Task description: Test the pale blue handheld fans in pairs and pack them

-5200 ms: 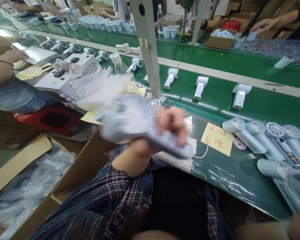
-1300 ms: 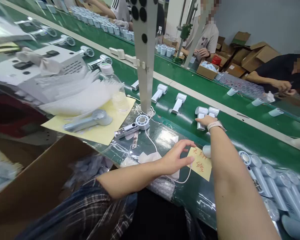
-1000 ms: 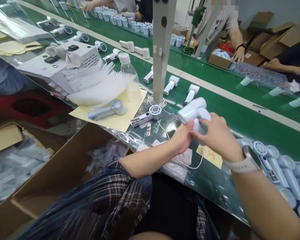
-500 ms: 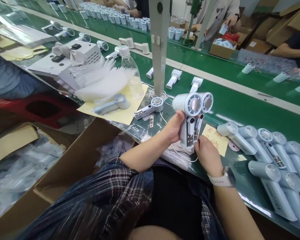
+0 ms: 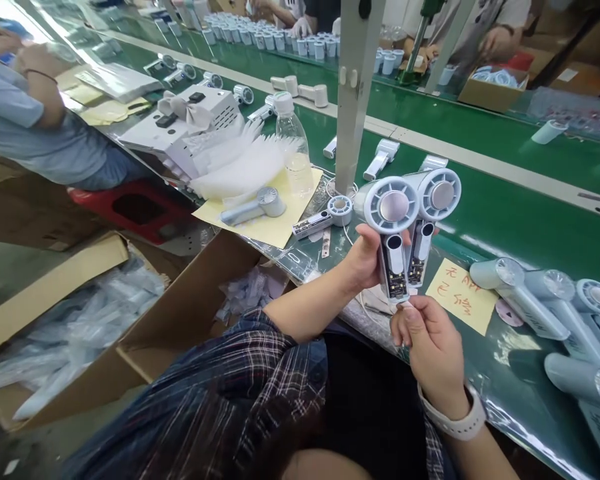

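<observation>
My left hand [image 5: 367,257] is closed around two light-blue handheld fans. The nearer fan [image 5: 393,207] and the second fan [image 5: 440,195] stand side by side, round grilles facing me. Both handles lack a front cover, so dark circuit boards show. At the bottom end of the nearer fan's handle, my right hand [image 5: 433,347] has thumb and fingers pinched together. A thin white cable [image 5: 364,307] loops below the fans towards these fingers; its end is mostly hidden by them. Another opened fan [image 5: 340,210] lies on the bench beyond my left wrist.
Wrapped fans [image 5: 530,307] lie in rows at right, beside a yellow handwritten note [image 5: 463,297]. A plastic bottle [image 5: 293,143], foam sheets [image 5: 245,160] and a metal post [image 5: 355,100] stand ahead. An open carton [image 5: 180,320] sits lower left. Other people work around the green line.
The two fans have come up closer and turned more towards me. My right hand has shifted to the nearer handle's bottom end. The view has swung left.
</observation>
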The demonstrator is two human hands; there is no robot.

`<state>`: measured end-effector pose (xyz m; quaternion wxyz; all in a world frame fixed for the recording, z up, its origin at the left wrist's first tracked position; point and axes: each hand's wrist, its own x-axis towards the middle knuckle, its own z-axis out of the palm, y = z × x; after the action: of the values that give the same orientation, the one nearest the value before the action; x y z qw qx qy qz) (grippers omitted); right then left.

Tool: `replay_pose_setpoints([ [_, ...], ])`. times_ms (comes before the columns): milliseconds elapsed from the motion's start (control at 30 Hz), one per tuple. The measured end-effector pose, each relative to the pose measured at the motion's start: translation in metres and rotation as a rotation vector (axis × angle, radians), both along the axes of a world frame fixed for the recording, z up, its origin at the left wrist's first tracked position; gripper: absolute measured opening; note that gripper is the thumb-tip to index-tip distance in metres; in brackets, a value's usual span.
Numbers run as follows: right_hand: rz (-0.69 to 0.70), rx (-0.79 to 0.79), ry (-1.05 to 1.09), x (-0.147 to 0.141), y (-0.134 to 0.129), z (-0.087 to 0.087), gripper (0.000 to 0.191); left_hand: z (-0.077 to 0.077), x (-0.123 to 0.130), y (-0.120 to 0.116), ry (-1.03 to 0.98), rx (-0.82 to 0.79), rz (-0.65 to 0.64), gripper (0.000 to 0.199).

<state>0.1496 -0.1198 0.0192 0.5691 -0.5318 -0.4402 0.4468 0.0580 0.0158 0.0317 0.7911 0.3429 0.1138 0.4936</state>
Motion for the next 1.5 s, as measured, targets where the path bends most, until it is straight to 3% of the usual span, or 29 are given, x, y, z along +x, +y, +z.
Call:
replay_pose_setpoints([
  [133, -0.038, 0.042, 0.162, -0.016, 0.002, -0.004, 0.031, -0.007, 0.004, 0.0, 0.009, -0.031, 0.054, 0.091],
  [267, -0.004, 0.016, 0.154, -0.018, 0.006, -0.002, 0.036, -0.011, 0.007, -0.001, 0.064, -0.053, 0.108, 0.094],
  [467, 0.117, 0.079, -0.31, 0.007, 0.002, 0.007, 0.031, -0.001, 0.002, -0.006, -0.018, -0.113, 0.024, 0.091],
  [567, 0.078, 0.17, -0.365, 0.01, 0.0, 0.007, 0.038, 0.006, -0.001, -0.007, -0.045, -0.186, 0.004, 0.09],
  [700, -0.097, 0.088, -0.248, 0.001, 0.0, 0.0, 0.036, 0.006, -0.003, -0.007, -0.027, -0.157, -0.003, 0.092],
  [900, -0.154, 0.06, 0.203, -0.017, -0.001, -0.003, 0.04, -0.012, 0.004, -0.012, -0.103, 0.09, 0.026, 0.087],
  [1000, -0.175, 0.065, 0.221, -0.019, -0.003, -0.001, 0.041, -0.016, 0.008, -0.017, -0.016, 0.066, 0.084, 0.093],
  [1100, -0.161, 0.069, 0.222, -0.017, -0.005, -0.005, 0.037, -0.015, 0.009, -0.019, 0.081, 0.047, 0.044, 0.1],
  [1167, -0.146, 0.05, 0.17, -0.013, -0.007, -0.009, 0.034, -0.014, 0.009, -0.019, 0.097, 0.035, 0.004, 0.1],
  [1267, -0.14, 0.036, -0.072, 0.0, -0.011, -0.012, 0.032, -0.012, 0.009, -0.016, 0.051, 0.026, -0.006, 0.099],
  [1400, -0.219, 0.228, -0.363, 0.027, -0.008, -0.004, 0.034, -0.004, 0.001, -0.014, -0.012, 0.008, 0.047, 0.088],
  [1500, -0.258, 0.205, -0.425, 0.044, -0.001, 0.001, 0.025, 0.007, -0.016, -0.016, 0.188, 0.083, -0.092, 0.083],
])
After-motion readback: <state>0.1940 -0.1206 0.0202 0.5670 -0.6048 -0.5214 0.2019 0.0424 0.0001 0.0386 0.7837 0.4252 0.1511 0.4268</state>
